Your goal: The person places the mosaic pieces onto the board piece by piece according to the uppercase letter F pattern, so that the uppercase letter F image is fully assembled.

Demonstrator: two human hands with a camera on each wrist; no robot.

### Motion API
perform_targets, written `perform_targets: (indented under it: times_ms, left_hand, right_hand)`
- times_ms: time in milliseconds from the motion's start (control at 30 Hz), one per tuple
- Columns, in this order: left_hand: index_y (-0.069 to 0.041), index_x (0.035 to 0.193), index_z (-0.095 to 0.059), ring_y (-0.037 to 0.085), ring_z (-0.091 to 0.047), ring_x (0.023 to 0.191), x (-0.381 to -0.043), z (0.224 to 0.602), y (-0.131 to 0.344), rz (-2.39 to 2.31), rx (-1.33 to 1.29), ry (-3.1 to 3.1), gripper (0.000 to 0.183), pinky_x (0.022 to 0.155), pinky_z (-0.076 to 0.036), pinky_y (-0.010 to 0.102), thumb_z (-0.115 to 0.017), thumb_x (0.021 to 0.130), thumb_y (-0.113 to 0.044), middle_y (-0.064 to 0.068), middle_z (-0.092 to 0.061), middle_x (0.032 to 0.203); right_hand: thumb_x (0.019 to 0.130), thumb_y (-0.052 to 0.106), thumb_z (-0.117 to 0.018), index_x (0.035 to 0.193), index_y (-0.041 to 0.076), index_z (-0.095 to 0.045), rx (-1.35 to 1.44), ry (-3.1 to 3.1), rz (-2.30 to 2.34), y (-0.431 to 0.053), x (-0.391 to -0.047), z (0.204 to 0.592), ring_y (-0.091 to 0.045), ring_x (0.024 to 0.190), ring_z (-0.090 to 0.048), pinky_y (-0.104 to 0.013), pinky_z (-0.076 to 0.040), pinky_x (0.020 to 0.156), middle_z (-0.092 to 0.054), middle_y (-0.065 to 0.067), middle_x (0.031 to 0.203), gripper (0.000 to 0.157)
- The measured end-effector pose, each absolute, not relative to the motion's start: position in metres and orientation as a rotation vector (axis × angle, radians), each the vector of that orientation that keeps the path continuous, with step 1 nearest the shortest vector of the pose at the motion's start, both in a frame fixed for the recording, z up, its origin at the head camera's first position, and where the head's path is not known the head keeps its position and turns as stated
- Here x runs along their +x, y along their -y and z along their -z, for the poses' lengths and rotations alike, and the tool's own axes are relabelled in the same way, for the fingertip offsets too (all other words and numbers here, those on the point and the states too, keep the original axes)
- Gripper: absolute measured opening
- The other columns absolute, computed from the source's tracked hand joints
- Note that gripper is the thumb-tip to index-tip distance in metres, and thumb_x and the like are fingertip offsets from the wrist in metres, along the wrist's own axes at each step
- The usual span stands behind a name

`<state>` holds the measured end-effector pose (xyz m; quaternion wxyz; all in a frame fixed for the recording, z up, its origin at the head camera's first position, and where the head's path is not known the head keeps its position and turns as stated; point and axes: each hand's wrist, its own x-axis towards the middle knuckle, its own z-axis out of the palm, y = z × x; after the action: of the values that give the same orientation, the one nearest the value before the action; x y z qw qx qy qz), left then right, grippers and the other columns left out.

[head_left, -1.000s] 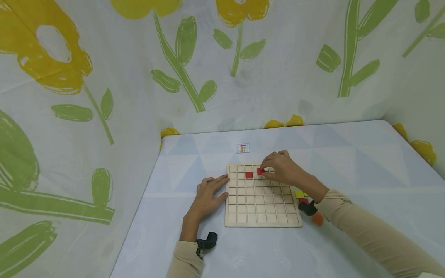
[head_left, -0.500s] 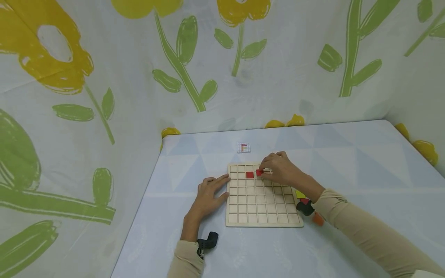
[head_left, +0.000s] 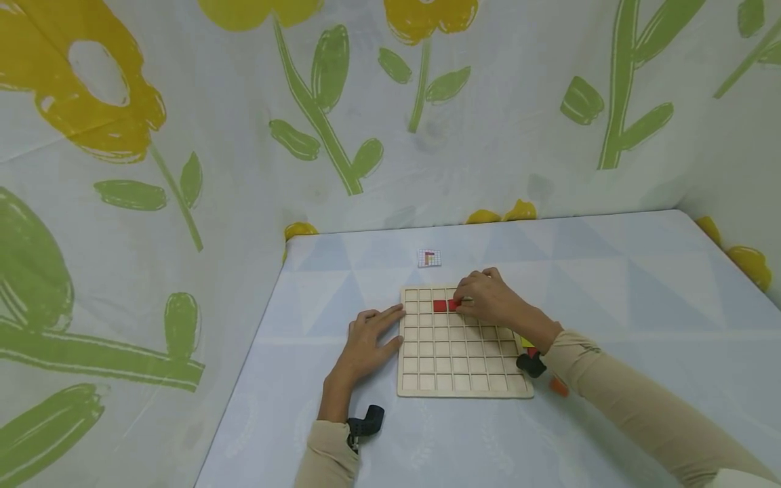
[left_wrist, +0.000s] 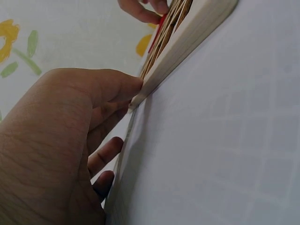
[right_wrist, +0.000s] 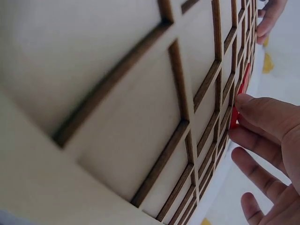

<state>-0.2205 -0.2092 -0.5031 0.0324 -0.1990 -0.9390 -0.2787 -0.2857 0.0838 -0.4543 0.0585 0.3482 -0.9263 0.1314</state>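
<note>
Near centre frame, our right hand (head_left: pixel 490 298) pinches the tile (head_left: pixel 452 306) between thumb and finger: thin, red. Our left hand (head_left: pixel 364 344) lies spread.

In the square wooden grid board (head_left: pixel 451 366), one flat red square tile (head_left: pixel 440 306) is set; behind the board is laid the white printed card (head_left: pixel 430 257), right of the board one flat orange piece (head_left: pixel 558 387)

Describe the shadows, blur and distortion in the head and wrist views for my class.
Head view: even light, no strong glare, a soft shadow on the grid board beside the right hand; left wrist view: left hand dimly lit, a soft shadow on the table along the board; right wrist view: nearest cells blurred and looming large, farther ones squeezed together.
</note>
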Motion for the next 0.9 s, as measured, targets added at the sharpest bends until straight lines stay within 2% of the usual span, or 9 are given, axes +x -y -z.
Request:
perform_targets:
  times_ms: [367,667,900]
  left_hand:
    - [-0.023,0.147,-0.053,0.030,-0.039,0.132,-0.221,0.503,0.205,0.875,-0.630,2.865,0.052,0.104,-0.027,0.055,-0.060,0.097,-0.031,-0.010,-0.044,0.154]
    - [-0.024,0.147,-0.053,0.029,-0.038,0.132,-0.221,0.506,0.208,0.869,-0.608,2.870,0.052,0.104,-0.027,0.053,-0.062,0.096,-0.031,-0.013,-0.044,0.153]
    - [-0.023,0.147,-0.054,0.030,-0.038,0.132,-0.221,0.506,0.205,0.879,-0.602,2.858,0.052,0.104,-0.026,0.056,-0.062,0.096,-0.030,-0.010,-0.045,0.153]
  right_hand:
    - [0.088,0.021,-0.079,0.094,0.017,-0.078,1.046,2.816,-0.444,-0.090,-0.281,0.451,-0.023,0.105,-0.059,-0.058,-0.034,0.096,-0.072,0.001,0.105,0.008]
    - [0.084,0.014,-0.082,0.097,0.010,-0.077,1.088,2.671,-0.526,-0.113,-0.261,0.430,-0.025,0.101,-0.062,-0.059,-0.037,0.092,-0.072,-0.004,0.104,0.015]
    - [0.082,0.013,-0.083,0.099,0.010,-0.076,1.046,2.649,-0.525,-0.140,-0.240,0.429,-0.026,0.103,-0.062,-0.057,-0.037,0.093,-0.072,-0.004,0.105,0.019]
